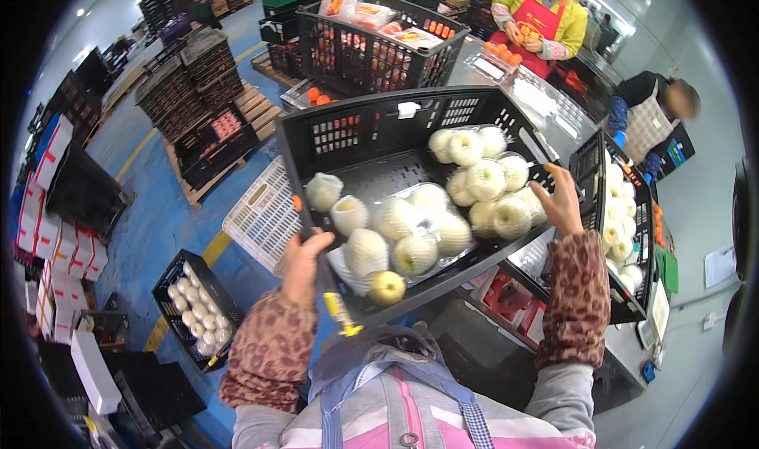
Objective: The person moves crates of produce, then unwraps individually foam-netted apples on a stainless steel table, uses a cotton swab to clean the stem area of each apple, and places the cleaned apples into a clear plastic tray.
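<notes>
"Hands first: what have they got?"

"Both grip one black crate (360, 158). The left hand (300, 263) clasps its left side, thumb over the rim; the right hand (561, 202) is curled over the right rim."

"Where's that crate?"

"Just beyond the grey and pink jacket (443, 409), overlapping the bench (466, 73) in view. I can't tell whether anything supports it underneath."

"And inside?"

"Pale fruit in white foam nets (366, 255), some grouped in clear-wrapped packs (419, 228). One bare yellowish fruit (387, 288) sits in the near left corner."

"Anything around it?"

"To the right, a second crate (624, 300) of netted fruit; farther back, somebody in a red apron (540, 22)."
</notes>
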`<state>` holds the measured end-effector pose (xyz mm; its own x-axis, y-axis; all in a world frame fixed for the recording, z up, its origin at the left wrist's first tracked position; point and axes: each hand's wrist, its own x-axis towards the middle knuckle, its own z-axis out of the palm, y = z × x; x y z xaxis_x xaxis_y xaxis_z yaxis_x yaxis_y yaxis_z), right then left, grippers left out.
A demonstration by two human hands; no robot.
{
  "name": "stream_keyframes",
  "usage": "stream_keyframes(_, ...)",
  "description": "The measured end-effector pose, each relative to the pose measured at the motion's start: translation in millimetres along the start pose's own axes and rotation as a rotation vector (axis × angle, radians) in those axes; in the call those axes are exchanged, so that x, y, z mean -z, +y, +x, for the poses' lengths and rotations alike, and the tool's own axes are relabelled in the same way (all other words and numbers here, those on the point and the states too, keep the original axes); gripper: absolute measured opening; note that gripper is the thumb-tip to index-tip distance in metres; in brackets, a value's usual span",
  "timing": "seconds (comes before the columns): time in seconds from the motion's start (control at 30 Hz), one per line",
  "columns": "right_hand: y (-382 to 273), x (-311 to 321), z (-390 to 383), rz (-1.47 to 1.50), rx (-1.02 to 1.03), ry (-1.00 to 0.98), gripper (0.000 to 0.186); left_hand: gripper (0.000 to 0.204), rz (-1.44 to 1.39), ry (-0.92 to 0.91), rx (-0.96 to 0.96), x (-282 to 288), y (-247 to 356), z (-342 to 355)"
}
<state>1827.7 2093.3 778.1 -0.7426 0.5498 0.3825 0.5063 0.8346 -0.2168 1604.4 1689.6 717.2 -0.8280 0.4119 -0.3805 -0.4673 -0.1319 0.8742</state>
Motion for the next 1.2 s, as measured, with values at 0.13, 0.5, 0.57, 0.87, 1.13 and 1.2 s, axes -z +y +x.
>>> stream_keyframes(0.13, 74.9, -36.9, 10.8, -0.290, -0.198, 0.019, 0.070, 0.011, -0.074, -0.027, 0.038, 46.5, 19.4, 18.2)
stream_keyframes(0.5, 108.5, -54.0, 56.7, 0.679, -0.336, -0.506, 0.032, 0.005, 0.057, -0.017, 0.238, 97.6, 10.7, 44.6)
stream_keyframes(0.57, 103.0, -51.7, 50.7, 0.587, -0.350, -0.489, 0.038, 0.008, 0.080, -0.015, 0.281, 106.3, 8.7, 48.6)
stream_keyframes(0.87, 20.9, -53.2, -47.6, 0.696, -0.561, -0.327, 0.027, 0.017, 0.383, 0.187, 0.267, 173.4, -15.7, 109.3)
stream_keyframes(1.13, -178.3, -99.8, -137.9, 0.822, -0.854, -0.116, 0.014, 0.022, 0.637, 0.093, 0.161, 312.9, 34.2, 215.9)
stream_keyframes(1.2, -243.0, -117.3, -153.7, 0.854, -0.960, -0.060, 0.012, 0.024, 0.665, 0.097, 0.137, 357.9, 50.5, 247.0)
